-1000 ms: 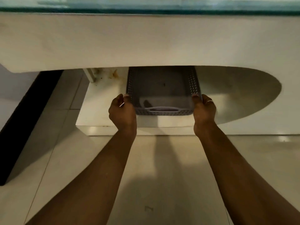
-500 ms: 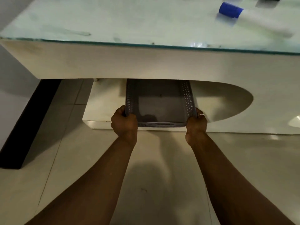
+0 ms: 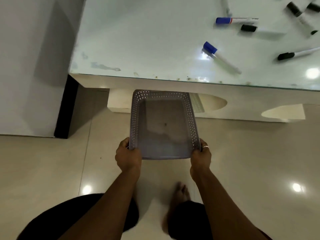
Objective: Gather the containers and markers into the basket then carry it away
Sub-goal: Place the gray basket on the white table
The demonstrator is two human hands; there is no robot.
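Observation:
An empty grey perforated basket [image 3: 163,101] hangs in the air in front of the table's front edge, held by its near corners. My left hand [image 3: 127,155] grips the near left corner and my right hand [image 3: 200,157] grips the near right corner. Several markers lie on the glass table top [image 3: 138,40]: a blue-capped marker [image 3: 221,57] nearest the edge, another blue-capped marker [image 3: 235,20] farther back, a black-capped marker [image 3: 259,30] beside it, and one black-capped marker [image 3: 297,54] at the right. No containers are in view.
The low white table has a base shelf [image 3: 119,104] under its top. A white wall with a black skirting strip [image 3: 66,106] stands at the left. Glossy floor tiles [image 3: 52,170] lie around my feet [image 3: 179,193].
The basket has come out from the shelf under the table and risen towards me, both hands still on it. The view has lifted, so the table top and markers now show.

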